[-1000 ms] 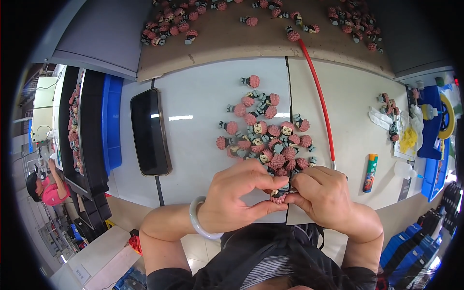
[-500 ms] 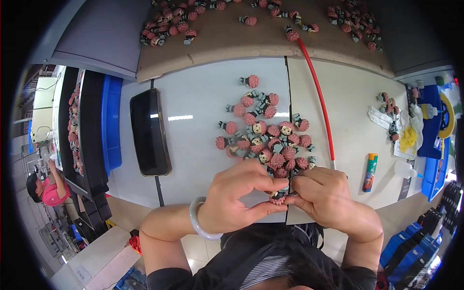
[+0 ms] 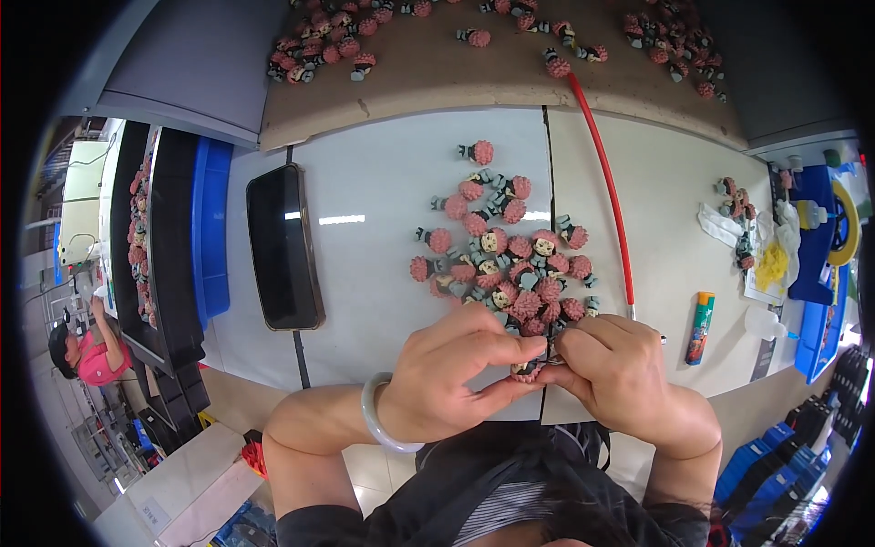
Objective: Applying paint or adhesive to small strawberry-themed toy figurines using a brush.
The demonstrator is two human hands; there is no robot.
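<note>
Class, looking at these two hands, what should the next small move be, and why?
Perhaps turn the small figure slightly in the left hand: finger and thumb hide much of it, and the right hand is pinched close beside it, so a slight turn might expose more surface to work on.

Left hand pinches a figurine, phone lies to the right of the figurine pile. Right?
Wrong side for the phone: the head view shows it to the left of the figurine pile. The left hand does pinch a figurine.
</note>
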